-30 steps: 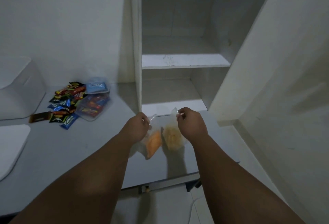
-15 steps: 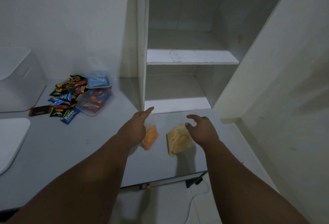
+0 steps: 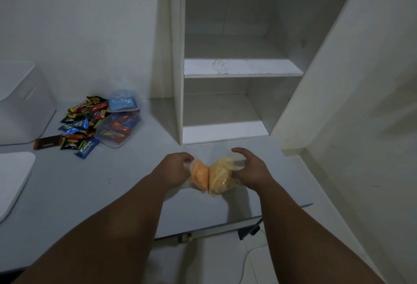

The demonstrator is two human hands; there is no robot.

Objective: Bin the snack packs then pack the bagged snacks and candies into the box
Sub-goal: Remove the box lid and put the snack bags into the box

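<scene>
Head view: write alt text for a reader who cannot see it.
The left hand grips the orange bag and the right hand the yellow bag, the two bags touching over a grey table. Candies and a clear tub lie far left by a white box; an open shelf stands behind.

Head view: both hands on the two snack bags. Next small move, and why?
Probably lift the pair together and swing left toward the white box. The left hand grips the orange bag, the right hand grips the yellow bag, and the bags are pressed side by side on the table, so they look gathered for one carry.
</scene>
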